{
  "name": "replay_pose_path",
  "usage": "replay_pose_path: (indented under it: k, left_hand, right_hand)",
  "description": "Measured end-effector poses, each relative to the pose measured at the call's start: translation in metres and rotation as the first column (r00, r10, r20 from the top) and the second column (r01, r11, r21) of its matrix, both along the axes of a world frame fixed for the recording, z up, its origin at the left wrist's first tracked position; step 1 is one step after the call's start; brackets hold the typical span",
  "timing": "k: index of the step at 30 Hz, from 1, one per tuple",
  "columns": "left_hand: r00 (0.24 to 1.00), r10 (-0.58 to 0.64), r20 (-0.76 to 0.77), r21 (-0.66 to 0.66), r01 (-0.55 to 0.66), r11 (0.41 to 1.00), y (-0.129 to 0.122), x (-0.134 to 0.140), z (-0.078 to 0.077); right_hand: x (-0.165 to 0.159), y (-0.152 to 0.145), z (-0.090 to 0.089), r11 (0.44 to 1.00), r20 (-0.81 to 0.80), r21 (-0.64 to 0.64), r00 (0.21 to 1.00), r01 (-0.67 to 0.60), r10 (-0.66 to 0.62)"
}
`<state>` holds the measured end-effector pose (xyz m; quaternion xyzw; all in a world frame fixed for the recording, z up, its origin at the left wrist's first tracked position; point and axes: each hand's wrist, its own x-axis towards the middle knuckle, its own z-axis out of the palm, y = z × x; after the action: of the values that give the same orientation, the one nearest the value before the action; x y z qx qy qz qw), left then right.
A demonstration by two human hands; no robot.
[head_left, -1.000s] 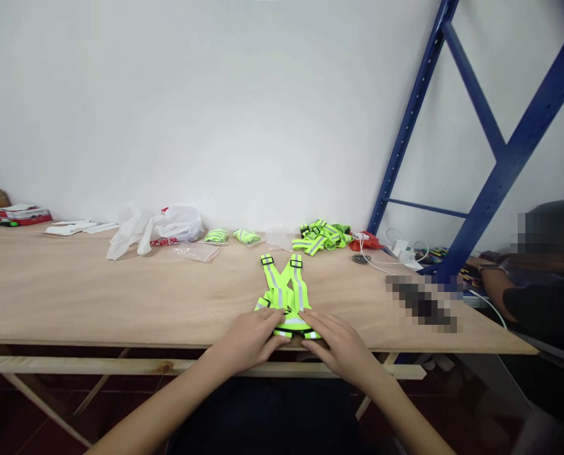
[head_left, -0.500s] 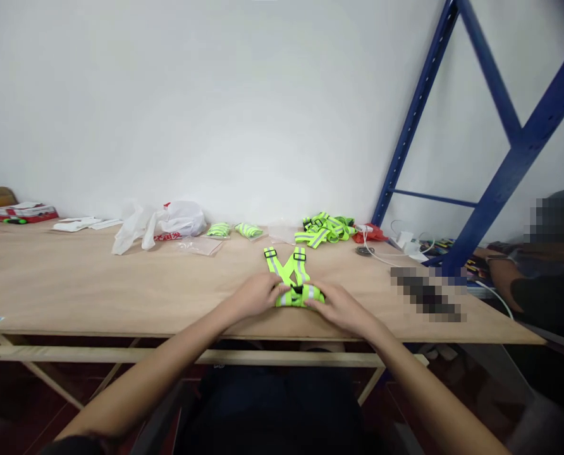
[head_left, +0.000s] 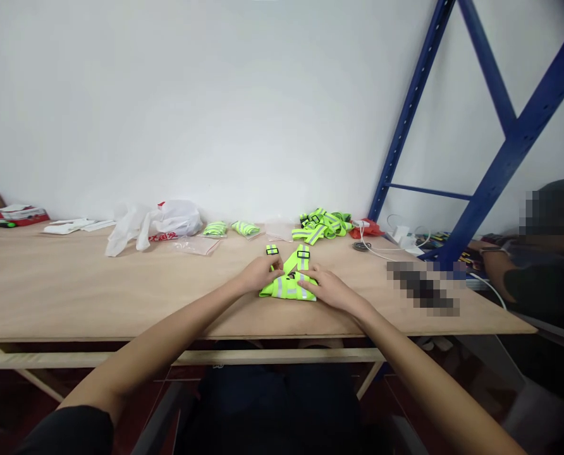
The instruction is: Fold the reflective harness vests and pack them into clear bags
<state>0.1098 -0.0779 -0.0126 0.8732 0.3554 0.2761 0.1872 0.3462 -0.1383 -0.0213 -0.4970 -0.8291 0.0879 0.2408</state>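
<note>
A neon-yellow reflective vest (head_left: 286, 289) made of elastic straps with silver stripes lies partly folded near the table's front edge. Two straps with black buckles point away from me. My left hand (head_left: 263, 273) has its fingers closed on the left strap, just above the folded part. On the right side, my right hand (head_left: 330, 287) rests with its fingers stretched out and apart over the folded band and the right strap's base. Part of the vest is hidden under my fingers.
Toward the wall lie loose reflective straps (head_left: 322, 226), two bagged bundles (head_left: 214, 229), a white plastic bag (head_left: 175, 218) and clear pouches (head_left: 196, 245). A blue metal frame (head_left: 481, 189) rises at right, with cables and a person (head_left: 547, 253) beside it.
My left hand has moved up from the folded band to the left strap. The folded part now looks wider and flatter, and my right hand's fingers have shifted upward over it.
</note>
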Motion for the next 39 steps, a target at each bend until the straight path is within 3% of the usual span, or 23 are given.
replay_pose_path:
  k: [5,10,14,18,23,31,35,39]
  left_hand:
    - [0.988,-0.058,-0.146,-0.041,0.052,0.998,0.016,0.005,0.006]
    - [0.974,-0.077,-0.215,-0.038,0.070,0.997,0.026,0.010,0.010]
    - [0.963,-0.083,-0.255,-0.036,0.076,0.996,0.028,0.012,0.011]
    - [0.958,-0.066,-0.281,-0.024,0.061,0.998,0.023,0.012,0.014]
    - [0.947,-0.085,-0.309,-0.042,0.075,0.996,0.006,0.010,0.021]
    - [0.908,-0.331,-0.259,-0.238,0.272,0.933,-0.052,-0.022,0.033]
    - [0.931,-0.311,-0.193,-0.174,0.279,0.944,-0.082,-0.035,0.026]
    - [0.938,-0.268,-0.222,-0.137,0.242,0.961,-0.094,-0.034,0.021]
  right_hand:
    - [-0.002,-0.003,0.000,0.996,0.155,0.056,0.985,0.070,-0.078]
    - [-0.013,-0.009,-0.001,0.975,0.272,0.199,0.951,0.094,-0.147]
    - [-0.022,-0.016,0.000,0.986,0.343,0.144,0.930,0.089,-0.134]
    - [-0.023,-0.023,0.002,0.993,0.291,0.100,0.952,0.067,-0.094]
    - [-0.017,-0.034,0.003,0.999,0.231,0.032,0.973,0.000,-0.008]
    - [-0.025,-0.074,0.001,0.993,0.197,0.087,0.978,-0.082,0.064]
    - [-0.030,-0.076,-0.005,0.986,0.219,0.140,0.974,-0.095,0.062]
    - [-0.032,-0.070,-0.008,0.978,0.225,0.187,0.973,-0.094,0.050]
